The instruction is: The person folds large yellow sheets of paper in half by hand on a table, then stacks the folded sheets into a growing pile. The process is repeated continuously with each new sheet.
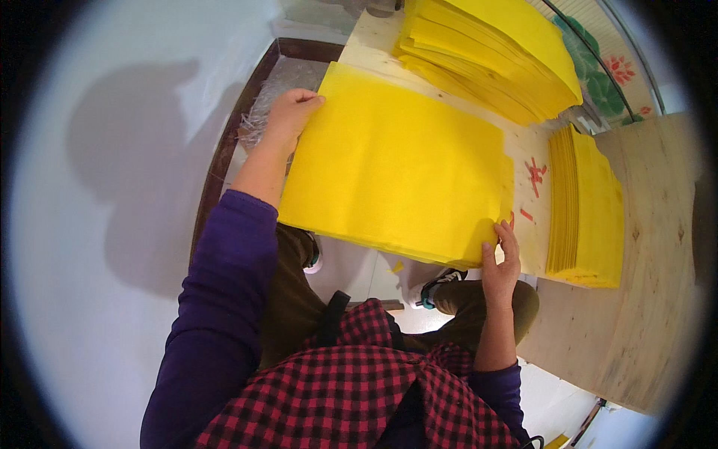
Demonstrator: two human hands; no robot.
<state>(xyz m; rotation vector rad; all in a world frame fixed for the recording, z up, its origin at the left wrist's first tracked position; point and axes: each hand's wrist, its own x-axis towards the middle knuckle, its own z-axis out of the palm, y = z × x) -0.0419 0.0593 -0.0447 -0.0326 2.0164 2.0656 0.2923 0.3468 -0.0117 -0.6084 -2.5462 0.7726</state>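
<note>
A flat stack of yellow fabric-like sheets (389,161) lies in front of me on a pale wooden board. My left hand (293,112) is closed at its far left corner, pinching the edge between thumb and curled fingers. At the near right corner, my right hand (501,266) rests against the edge with thumb and fingers apart. The sheets' right edges are slightly uneven there.
A tall yellow stack (493,56) stands at the back, and another yellow stack (587,209) sits to the right. Small red strips (535,177) lie on the wooden board (532,243). A white wall (97,247) bounds the left side. Clear plastic (288,78) lies beside the board.
</note>
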